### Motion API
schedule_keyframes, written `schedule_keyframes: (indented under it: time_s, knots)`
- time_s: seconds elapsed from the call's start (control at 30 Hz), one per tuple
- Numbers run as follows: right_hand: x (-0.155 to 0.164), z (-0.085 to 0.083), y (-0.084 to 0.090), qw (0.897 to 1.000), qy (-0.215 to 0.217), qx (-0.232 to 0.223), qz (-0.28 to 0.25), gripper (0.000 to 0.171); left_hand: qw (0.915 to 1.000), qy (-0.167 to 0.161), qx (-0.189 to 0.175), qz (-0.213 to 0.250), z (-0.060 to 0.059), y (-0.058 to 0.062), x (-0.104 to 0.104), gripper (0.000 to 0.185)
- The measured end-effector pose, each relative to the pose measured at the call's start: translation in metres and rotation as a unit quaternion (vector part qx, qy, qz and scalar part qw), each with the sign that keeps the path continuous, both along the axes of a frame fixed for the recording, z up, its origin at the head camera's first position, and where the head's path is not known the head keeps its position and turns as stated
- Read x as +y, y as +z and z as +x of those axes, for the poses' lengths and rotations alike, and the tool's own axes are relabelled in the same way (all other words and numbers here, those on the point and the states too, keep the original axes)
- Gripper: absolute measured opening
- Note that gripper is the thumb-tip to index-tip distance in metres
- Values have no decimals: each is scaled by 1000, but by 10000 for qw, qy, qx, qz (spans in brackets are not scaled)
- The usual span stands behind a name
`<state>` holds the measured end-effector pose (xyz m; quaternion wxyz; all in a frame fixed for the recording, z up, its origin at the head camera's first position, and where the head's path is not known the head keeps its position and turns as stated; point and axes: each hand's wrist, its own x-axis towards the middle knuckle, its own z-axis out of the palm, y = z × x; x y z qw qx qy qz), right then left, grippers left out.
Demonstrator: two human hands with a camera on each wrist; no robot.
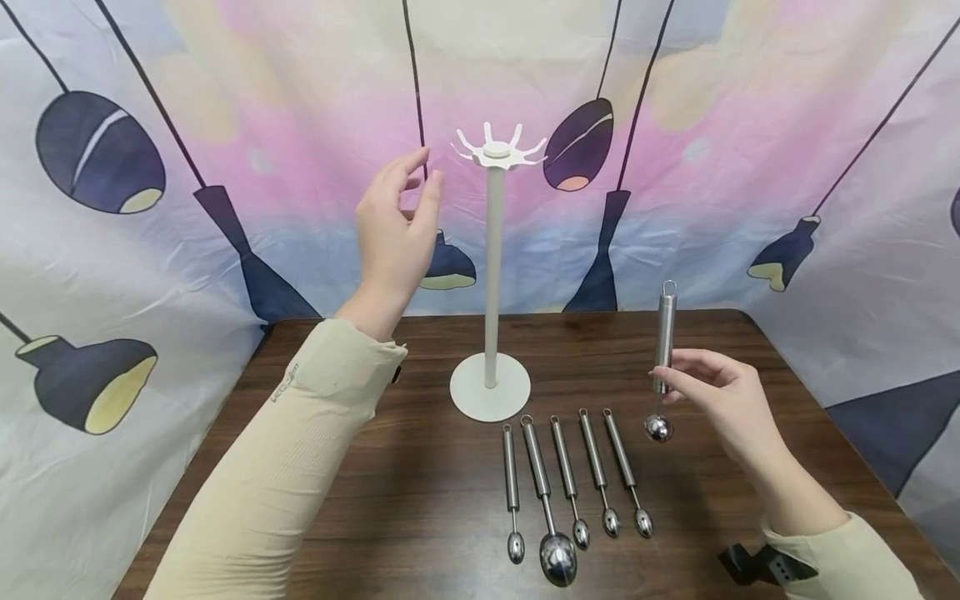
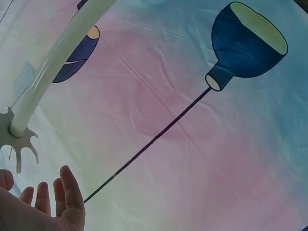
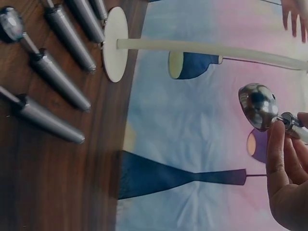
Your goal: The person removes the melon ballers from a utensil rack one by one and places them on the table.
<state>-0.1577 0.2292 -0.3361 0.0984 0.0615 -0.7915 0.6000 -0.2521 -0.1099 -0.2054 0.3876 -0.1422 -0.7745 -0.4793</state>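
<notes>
Dark wooden counter (image 1: pixel 420 500) before a lamp-print curtain | steel scoop (image 1: pixel 662 358): likely rigid, light, slick; best gripped mid-handle, held upright above counter | right hand (image 1: pixel 723 400) pinches its handle | left hand (image 1: pixel 395 225) spread loosely, empty, near white hook stand (image 1: pixel 492 250) | five scoops (image 1: pixel 573 483) lie below.
</notes>
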Motion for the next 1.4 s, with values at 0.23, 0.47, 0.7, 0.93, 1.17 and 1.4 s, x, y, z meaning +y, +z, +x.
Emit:
schedule_keyframes:
  time_s: [0.23, 0.47, 0.7, 0.93, 1.17, 1.4]
  knots:
    - [9, 2, -17, 9992, -44, -378, 101, 13, 9999, -41, 33, 113, 12, -4, -7, 35]
    - [16, 3, -40, 9980, -10, -590, -214, 19, 9993, -80, 313, 193, 23, -11, -11, 34]
    - [17, 6, -63, 9968, -103, -779, 112, 11, 9988, -68, 444, 186, 36, -19, -16, 35]
    - [19, 11, -88, 9932, -205, -1120, 242, 35, 9992, -33, 346, 209, 44, -33, -19, 34]
    - [24, 10, -109, 9866, -376, -1547, 351, 39, 9994, 48, 215, 278, 51, -48, -22, 34]
    - [28, 7, -123, 9776, -365, -1963, 666, 40, 9994, 90, 149, 299, 58, -60, -23, 35]
